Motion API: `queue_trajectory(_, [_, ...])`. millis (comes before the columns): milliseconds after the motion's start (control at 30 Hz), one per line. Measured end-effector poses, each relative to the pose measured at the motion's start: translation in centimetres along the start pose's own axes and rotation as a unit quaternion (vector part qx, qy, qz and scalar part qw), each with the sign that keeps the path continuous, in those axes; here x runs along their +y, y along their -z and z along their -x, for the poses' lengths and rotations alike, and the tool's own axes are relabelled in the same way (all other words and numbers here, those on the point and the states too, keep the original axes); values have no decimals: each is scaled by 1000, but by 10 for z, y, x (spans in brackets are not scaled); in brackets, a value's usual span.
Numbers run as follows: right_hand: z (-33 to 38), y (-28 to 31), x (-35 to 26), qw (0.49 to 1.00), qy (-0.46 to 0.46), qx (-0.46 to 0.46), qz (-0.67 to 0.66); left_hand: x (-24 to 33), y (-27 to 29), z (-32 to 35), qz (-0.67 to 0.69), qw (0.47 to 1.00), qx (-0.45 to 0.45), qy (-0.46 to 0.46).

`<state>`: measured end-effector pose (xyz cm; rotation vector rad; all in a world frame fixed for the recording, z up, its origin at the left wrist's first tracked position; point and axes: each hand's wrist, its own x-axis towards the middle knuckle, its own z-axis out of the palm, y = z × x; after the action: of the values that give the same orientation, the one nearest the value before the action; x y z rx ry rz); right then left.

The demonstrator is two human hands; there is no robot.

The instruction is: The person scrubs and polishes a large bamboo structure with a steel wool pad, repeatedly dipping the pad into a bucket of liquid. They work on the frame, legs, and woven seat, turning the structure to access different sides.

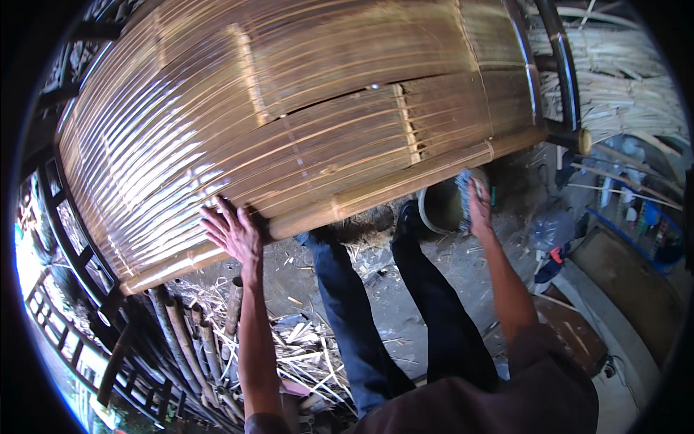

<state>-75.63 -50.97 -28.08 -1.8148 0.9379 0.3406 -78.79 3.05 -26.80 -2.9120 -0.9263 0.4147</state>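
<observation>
A large bamboo slat bench top [289, 123] fills the upper half of the view, its round front rail [405, 184] running from lower left to upper right. My left hand [235, 233] lies flat with fingers spread against the underside of that rail near its left part. My right hand [477, 206] reaches just below the rail further right and grips a grey-blue crumpled pad [463, 195]. My legs in dark blue trousers [405, 311] stand under the bench edge.
Dark bamboo poles [191, 340] and split bamboo scraps [311, 354] lie on the dirt floor at lower left. A round bucket [441, 206] sits under the bench. Bundles of pale bamboo strips [614, 87] hang at upper right. Boards and clutter [622, 289] line the right side.
</observation>
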Motion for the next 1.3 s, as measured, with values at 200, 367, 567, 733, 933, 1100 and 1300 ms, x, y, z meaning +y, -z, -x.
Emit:
queue_trajectory(200, [-124,65,218,969,12,68,237,4,-30,-1,71,987,129,-56])
queue_trajectory(367, [-171,-19,277,793,204,42,572,-36,-34,-18,12,982,87,-166])
queue_trajectory(567, [-85,-79,204,814,-183,-49,-549,-13,-30,-17,14,989,82,-119])
queue_trajectory(733, [-37,-19,30,849,123,-120,-500,-5,-24,-6,44,996,57,-54])
queue_trajectory(933, [-14,-153,-137,845,265,247,394,-3,-2,-71,137,966,146,-161])
queue_trajectory(1100, [137,-384,-111,758,524,-263,284,24,-3,-100,210,950,100,-208])
queue_trajectory(1300, [-40,-227,-152,743,306,145,578,35,9,-84,108,967,136,-187])
